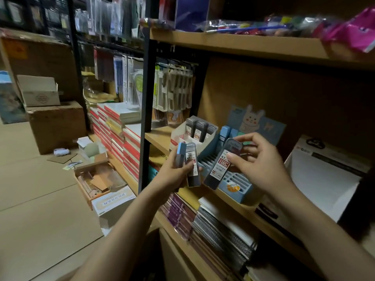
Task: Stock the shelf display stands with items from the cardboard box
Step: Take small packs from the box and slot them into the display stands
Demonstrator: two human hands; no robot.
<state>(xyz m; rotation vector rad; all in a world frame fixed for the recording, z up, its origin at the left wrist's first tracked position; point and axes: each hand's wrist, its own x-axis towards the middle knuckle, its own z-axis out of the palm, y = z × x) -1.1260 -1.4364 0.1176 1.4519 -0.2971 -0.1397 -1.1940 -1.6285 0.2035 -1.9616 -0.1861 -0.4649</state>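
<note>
So the right hand point(261, 165) is pinching one dark flat lead-refill case with a red-and-white price label point(222, 164) between thumb and curled fingers point(246, 138), tilted, right over the light blue slotted cardboard display stand with a cartoon bunny backboard point(241, 183). That stand sits on the tan wooden middle shelf point(160, 136), and a couple of blue-capped cases point(225, 133) are already standing in its back slots.

The left hand point(174, 173) has its fingers wrapped around a small bunch of the same kind of cases point(191, 165), one with a blue cap, held upright just left of the stand.

Just behind that bunch is a white cardboard display box point(182, 136) with three dark cases standing in it, so it's pretty tight in there. To the right of the blue stand is a big white box with dark print point(324, 175). Hanging packets point(174, 86) crowd the black upright post point(147, 98) on the left. Spiral notebooks point(221, 236) are stacked on the shelf below.

Down on the floor there's an open brown cardboard box point(95, 179) and stacks of red-and-white books point(119, 138).
</note>
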